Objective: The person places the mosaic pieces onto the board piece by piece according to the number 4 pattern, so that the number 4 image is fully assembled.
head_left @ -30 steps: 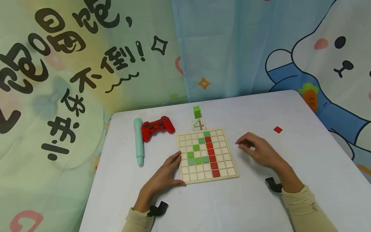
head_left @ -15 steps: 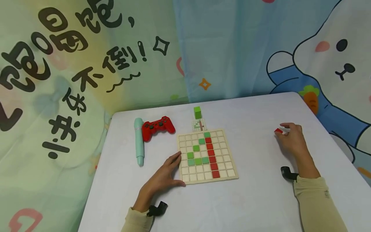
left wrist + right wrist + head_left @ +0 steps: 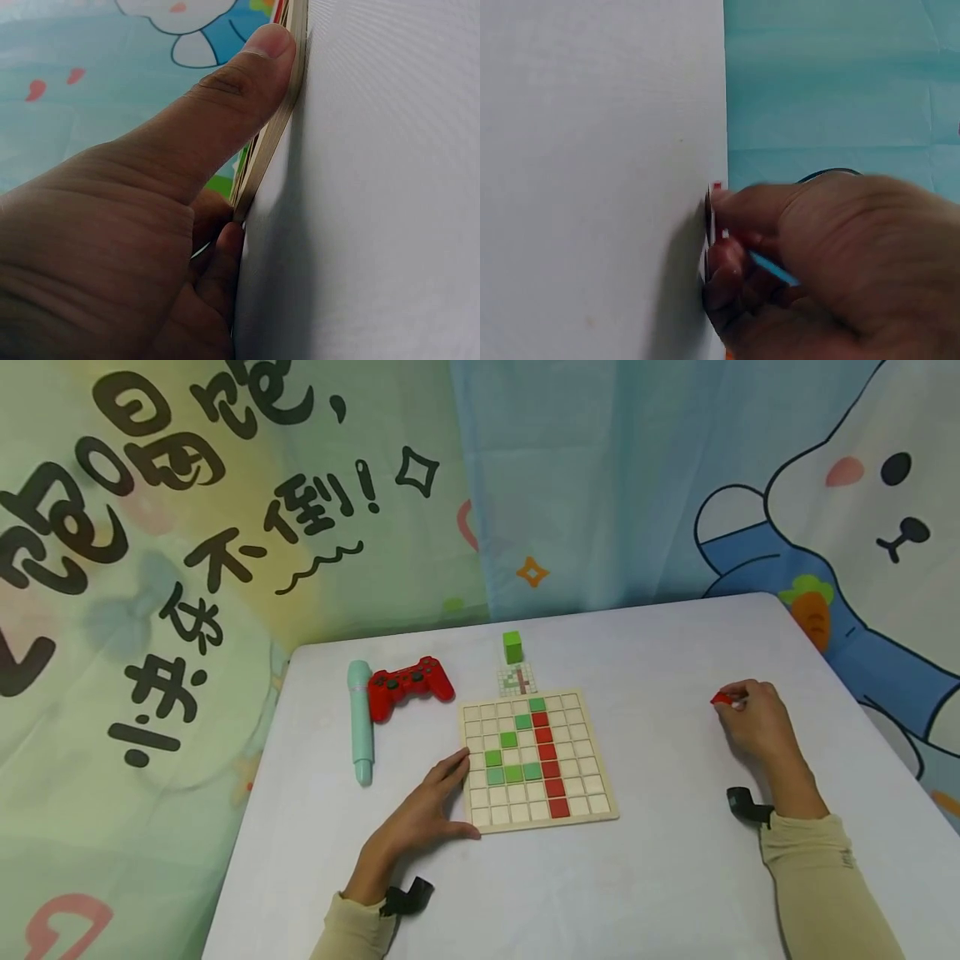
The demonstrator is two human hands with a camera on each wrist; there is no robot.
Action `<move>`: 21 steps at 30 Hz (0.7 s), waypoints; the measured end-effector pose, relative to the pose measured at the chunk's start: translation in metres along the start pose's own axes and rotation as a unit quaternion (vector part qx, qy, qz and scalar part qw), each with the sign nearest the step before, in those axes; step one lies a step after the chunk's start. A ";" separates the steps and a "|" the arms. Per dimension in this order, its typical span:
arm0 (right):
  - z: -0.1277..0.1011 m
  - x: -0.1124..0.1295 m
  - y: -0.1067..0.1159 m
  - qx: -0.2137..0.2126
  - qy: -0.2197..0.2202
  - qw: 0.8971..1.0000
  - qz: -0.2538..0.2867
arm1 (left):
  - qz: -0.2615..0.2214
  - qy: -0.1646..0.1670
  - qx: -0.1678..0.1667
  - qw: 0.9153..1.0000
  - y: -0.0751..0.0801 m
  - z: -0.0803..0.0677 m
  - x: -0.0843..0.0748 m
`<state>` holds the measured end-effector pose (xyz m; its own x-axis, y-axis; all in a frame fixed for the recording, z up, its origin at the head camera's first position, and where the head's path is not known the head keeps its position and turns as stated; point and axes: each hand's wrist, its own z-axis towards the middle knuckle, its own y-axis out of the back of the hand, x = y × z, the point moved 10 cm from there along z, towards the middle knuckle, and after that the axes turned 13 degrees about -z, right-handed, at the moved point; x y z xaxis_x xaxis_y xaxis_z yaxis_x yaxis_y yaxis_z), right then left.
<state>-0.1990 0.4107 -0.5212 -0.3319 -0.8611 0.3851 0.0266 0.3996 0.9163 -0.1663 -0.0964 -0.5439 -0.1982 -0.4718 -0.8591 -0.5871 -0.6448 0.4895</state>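
**Grid board steadied by one hand, red tile pinched by the other**

Centre of the head view: a wooden grid board lies flat on the white counter. Its cells hold a vertical run of red tiles and a slanting group of green tiles; the rest are pale. The left hand rests against the board's lower left corner, fingers nearly straight along the left edge and thumb along the near edge; the left wrist view shows the thumb pressed flat to the board's rim. At the right of the frame, well apart from the board, the right hand pinches a small red tile between curled fingertips, low over the counter.

Just above the board lie a small pattern card and a green cube. To the upper left lie a red game controller and a mint-green pen-shaped device. The backdrop cloth bears large black Chinese characters, of which "不倒!" is readable, and a cartoon rabbit at upper right.
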 end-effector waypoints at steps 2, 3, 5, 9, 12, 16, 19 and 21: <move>-0.003 0.012 0.002 0.009 0.014 1.000 0.001 | 0.000 -0.003 -0.001 1.000 0.000 0.000 0.000; -0.006 0.021 0.003 0.014 0.029 0.999 0.001 | 0.000 -0.002 0.000 1.000 0.000 0.000 0.000; -0.014 0.048 0.005 0.020 0.080 0.997 -0.004 | 0.003 -0.004 0.001 1.000 0.001 0.001 0.000; -0.045 0.115 0.002 0.023 0.218 0.975 -0.021 | 0.009 -0.006 -0.001 1.000 0.002 0.000 -0.001; -0.069 0.160 -0.012 0.050 0.299 0.953 -0.027 | 0.011 -0.006 -0.003 1.000 0.003 0.000 -0.002; -0.089 0.200 -0.043 0.120 0.346 0.930 -0.024 | 0.008 -0.004 -0.001 1.000 0.003 0.000 -0.002; -0.097 0.215 -0.063 0.162 0.352 0.922 -0.021 | 0.003 -0.003 0.002 1.000 0.001 0.000 -0.001; -0.100 0.220 -0.071 0.172 0.357 0.918 -0.025 | 0.001 -0.004 0.002 1.000 0.000 0.000 -0.001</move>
<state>-0.1796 0.1610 -0.4903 0.3821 -0.8181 0.4298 -0.3114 0.3240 0.8934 -0.1667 -0.0961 -0.5430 -0.2048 -0.4678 -0.8598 -0.5900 -0.6419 0.4898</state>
